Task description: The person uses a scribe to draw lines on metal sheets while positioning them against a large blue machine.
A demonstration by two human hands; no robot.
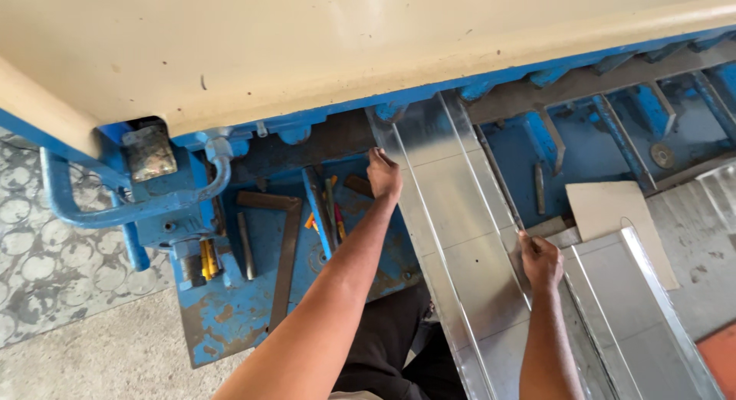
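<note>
Metal channel (452,216) gripped both sides: left hand (383,174) stretched far forward, right hand (541,260) nearer, on right flange

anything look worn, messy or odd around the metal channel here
Nothing is spilled or broken. The blue machine table is rusty, its paint chipped, and loose tools lie scattered on it. The left hand and right hand grip the edges of the shiny folded sheet-metal channel, which lies straight.
</note>
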